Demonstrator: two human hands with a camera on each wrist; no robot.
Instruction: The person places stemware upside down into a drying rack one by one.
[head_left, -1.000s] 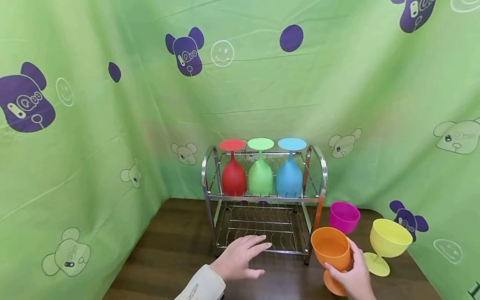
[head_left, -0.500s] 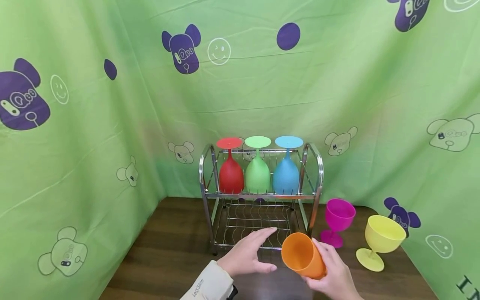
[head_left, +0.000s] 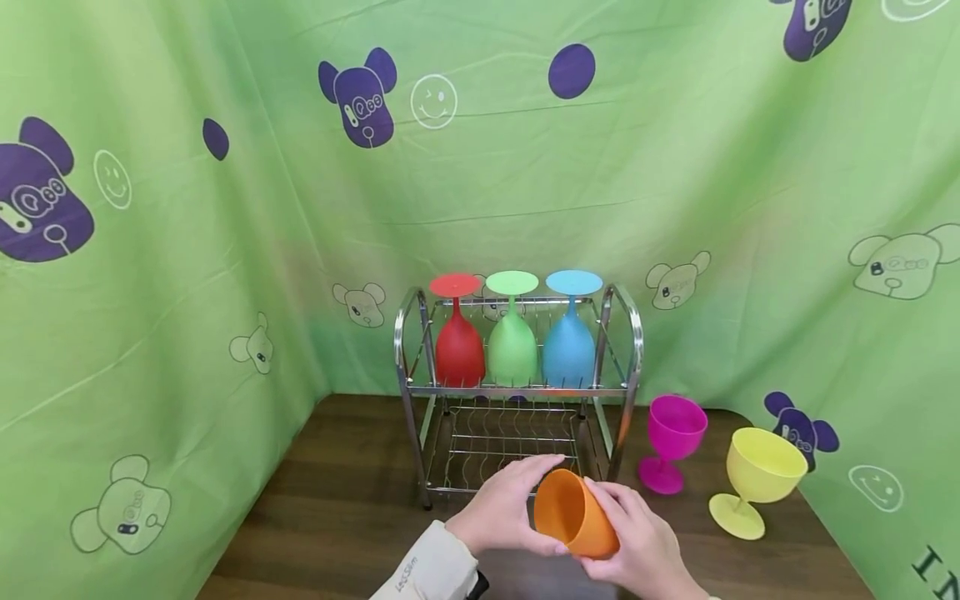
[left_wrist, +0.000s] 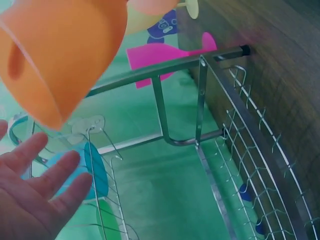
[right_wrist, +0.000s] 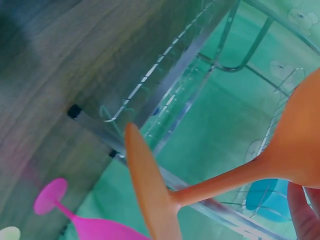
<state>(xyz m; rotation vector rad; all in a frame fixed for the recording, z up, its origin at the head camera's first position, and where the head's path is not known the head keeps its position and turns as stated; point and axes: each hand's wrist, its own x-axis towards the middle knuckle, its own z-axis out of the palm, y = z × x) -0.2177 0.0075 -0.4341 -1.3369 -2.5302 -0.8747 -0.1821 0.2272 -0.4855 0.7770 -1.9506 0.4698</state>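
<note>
My right hand (head_left: 641,537) grips an orange goblet (head_left: 592,529) by its bowl. The goblet is tilted, its mouth facing left toward my left hand (head_left: 502,510). That hand's fingers are spread, with the thumb tip right at the goblet's rim in the head view. The left wrist view shows those fingers (left_wrist: 55,175) extended, apart from the orange bowl. In the right wrist view the goblet's stem and round foot (right_wrist: 150,185) point away from my right fingers. Behind both hands, a two-tier metal rack (head_left: 517,390) holds red (head_left: 460,350), green (head_left: 512,350) and blue (head_left: 568,350) goblets upside down on top.
Upright on the right side of the dark wooden table (head_left: 300,517) stand a magenta goblet (head_left: 675,429) and a yellow goblet (head_left: 765,467). The rack's lower tier (head_left: 510,437) has wavy wire dividers. A green patterned cloth (head_left: 480,192) surrounds the table.
My right hand has lifted the orange goblet off the table, carried it left and tipped its mouth leftward. My left hand has moved slightly right, up to the goblet's rim.
</note>
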